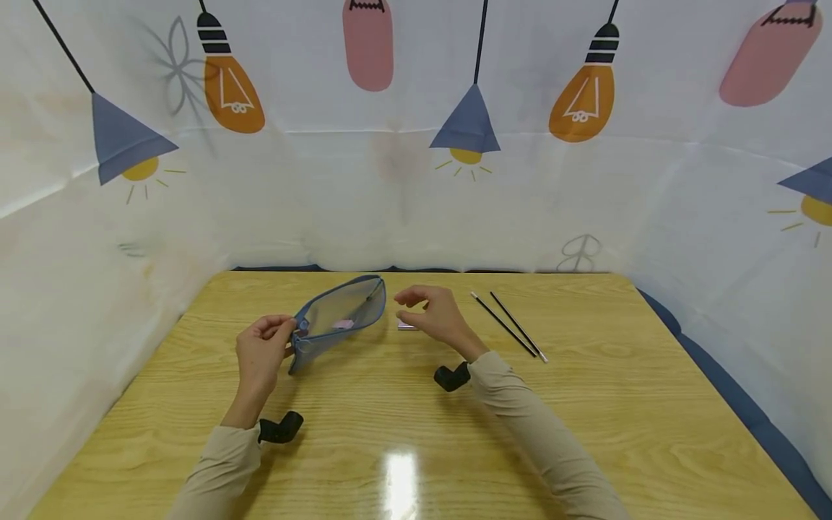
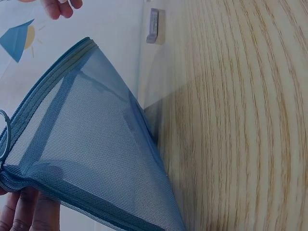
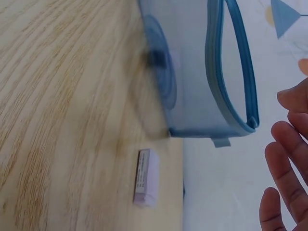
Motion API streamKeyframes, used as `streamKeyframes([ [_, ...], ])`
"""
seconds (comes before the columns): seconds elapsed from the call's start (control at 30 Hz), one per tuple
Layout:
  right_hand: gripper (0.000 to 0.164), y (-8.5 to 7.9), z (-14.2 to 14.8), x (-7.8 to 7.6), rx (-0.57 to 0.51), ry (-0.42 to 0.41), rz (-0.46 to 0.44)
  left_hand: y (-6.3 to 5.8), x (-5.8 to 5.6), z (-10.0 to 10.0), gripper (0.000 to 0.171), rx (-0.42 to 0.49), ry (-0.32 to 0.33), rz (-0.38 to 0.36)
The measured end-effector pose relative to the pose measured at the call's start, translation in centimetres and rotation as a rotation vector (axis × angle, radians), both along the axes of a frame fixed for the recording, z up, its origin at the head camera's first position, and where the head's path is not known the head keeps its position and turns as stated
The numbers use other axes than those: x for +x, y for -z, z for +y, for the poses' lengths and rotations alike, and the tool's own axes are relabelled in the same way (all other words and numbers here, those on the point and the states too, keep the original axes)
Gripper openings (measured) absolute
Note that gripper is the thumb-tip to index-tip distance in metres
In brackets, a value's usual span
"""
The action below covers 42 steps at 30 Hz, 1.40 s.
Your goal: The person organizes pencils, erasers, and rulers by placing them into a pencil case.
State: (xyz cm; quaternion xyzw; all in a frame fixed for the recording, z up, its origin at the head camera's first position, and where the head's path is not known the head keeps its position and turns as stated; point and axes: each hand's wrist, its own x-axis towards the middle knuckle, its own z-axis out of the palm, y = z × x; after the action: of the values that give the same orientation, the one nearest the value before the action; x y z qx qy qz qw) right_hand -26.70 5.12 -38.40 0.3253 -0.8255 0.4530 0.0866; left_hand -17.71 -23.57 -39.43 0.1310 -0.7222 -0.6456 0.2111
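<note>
My left hand [image 1: 258, 357] pinches one end of a blue mesh zip pouch [image 1: 360, 300], tilted up with its mouth unzipped and spread. Inside, through the mesh, a small pinkish piece [image 1: 343, 324] shows. My right hand [image 1: 442, 318] holds nothing; its fingers are loosely bent just right of the pouch's far end, apart from it. Below those fingers a small lavender block with a printed side, like a wrapped eraser [image 3: 147, 178], lies on the table. In the left wrist view, a ring-shaped zip pull [image 2: 6, 137] hangs near the gripped corner.
Two thin black pencils [image 1: 503, 324] with white ends lie side by side, right of my right hand. The wood-grain table [image 1: 585, 433] ends at a white cloth backdrop [image 1: 312, 202] printed with lamps. Black wrist mounts [image 1: 451, 377] stick out from both wrists.
</note>
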Motion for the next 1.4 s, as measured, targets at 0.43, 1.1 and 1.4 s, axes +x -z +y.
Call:
streamKeyframes([
  [0.43, 0.025, 0.9, 0.7, -0.2, -0.037, 0.026, -0.07, 0.4, 0.1, -0.2, 0.021, -0.003, -0.009, -0.02],
  [1.1, 0.026, 2.2, 1.6, -1.4, -0.035, 0.087, -0.159, 0.1, -0.2, -0.2, 0.02, 0.014, 0.01, 0.001],
  [1.4, 0.03, 3.1, 1.8, -1.6, -0.009, 0.118, -0.242, 0.0, 0.0, 0.0, 0.021, 0.011, 0.026, -0.009],
])
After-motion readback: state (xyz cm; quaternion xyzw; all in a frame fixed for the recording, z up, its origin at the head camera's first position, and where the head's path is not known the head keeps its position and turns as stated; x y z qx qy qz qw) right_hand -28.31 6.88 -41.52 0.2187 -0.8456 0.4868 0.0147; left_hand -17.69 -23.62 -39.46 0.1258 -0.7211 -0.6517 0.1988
